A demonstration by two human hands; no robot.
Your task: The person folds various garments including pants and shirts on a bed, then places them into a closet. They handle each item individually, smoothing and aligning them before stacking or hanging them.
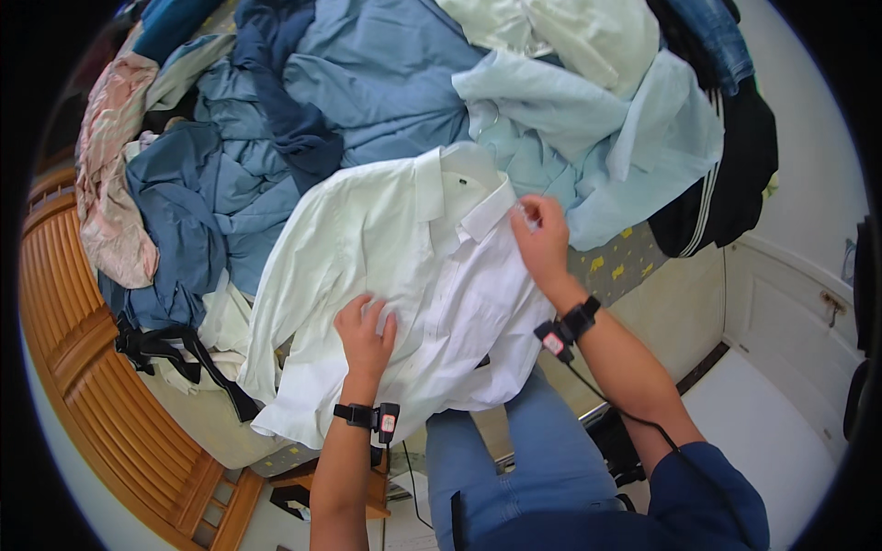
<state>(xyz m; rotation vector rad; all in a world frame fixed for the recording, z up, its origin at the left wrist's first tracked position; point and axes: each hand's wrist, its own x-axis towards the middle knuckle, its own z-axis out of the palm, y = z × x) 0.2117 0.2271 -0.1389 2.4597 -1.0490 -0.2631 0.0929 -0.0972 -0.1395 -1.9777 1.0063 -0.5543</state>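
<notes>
A white button-front shirt with a pointed collar lies before me, its front facing up and its lower part hanging over the bed edge. The collar stands partly up, and a small dark tag shows inside the neck. My left hand is over the front of the shirt, fingers apart, with nothing held. At the shoulder beside the collar is my right hand, its fingers curled near the cloth. Whether they pinch the fabric cannot be made out. Each wrist wears a black strap with a small device and a cable.
A rumpled blue bedcover spreads behind the shirt. Pale blue cloth and black clothing with white stripes lie at right. Pink fabric and a black strap-like garment are at left, beside a wooden headboard. A white cabinet stands right.
</notes>
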